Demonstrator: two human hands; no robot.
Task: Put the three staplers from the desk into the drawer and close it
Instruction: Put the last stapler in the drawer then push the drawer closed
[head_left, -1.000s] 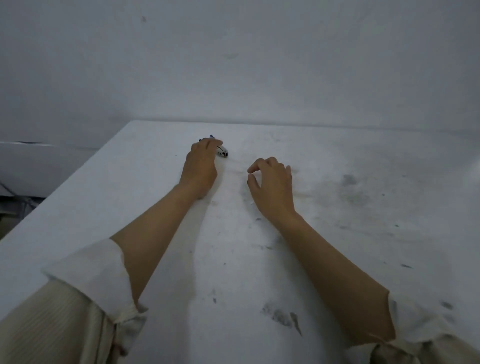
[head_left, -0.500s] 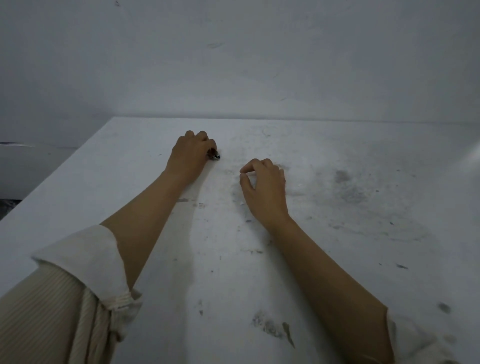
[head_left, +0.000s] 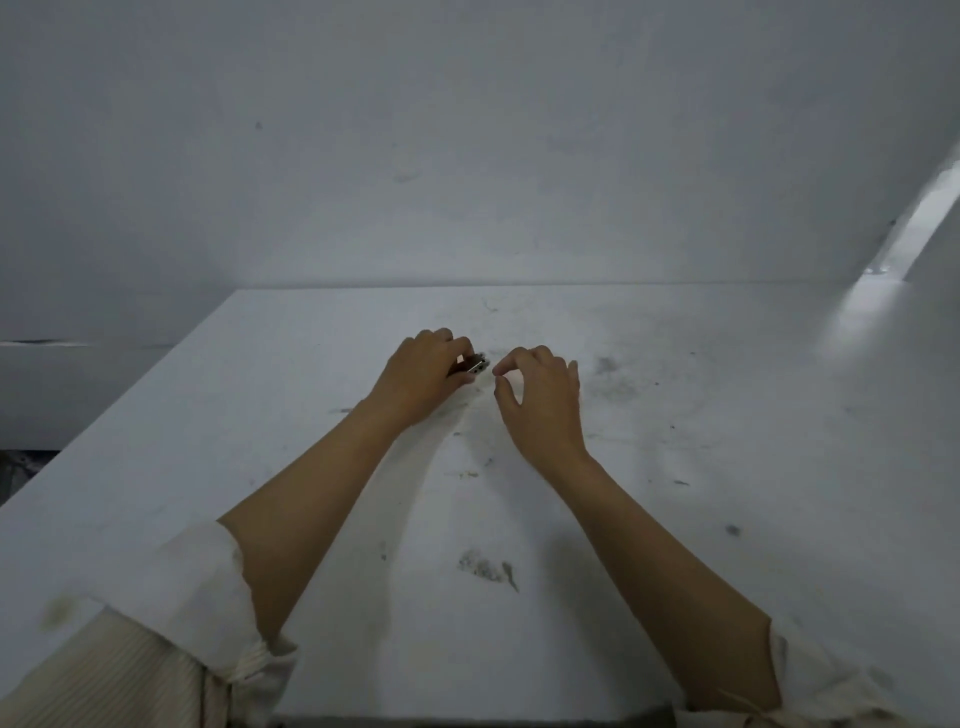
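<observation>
Head view: I am gripping a small stapler (head_left: 475, 363) in my left hand (head_left: 423, 376), fingers clamped round it, only its metal end poking out, about midway along the desk (head_left: 208, 415) toward the far edge. My right hand (head_left: 540, 397) is hovering just beside it, fingers curled and apart, holding nothing. No other stapler and no drawer are showing. I am judging this the pick-up step; next I am needing to lift it clear and carry it to the drawer, wherever that sits.
</observation>
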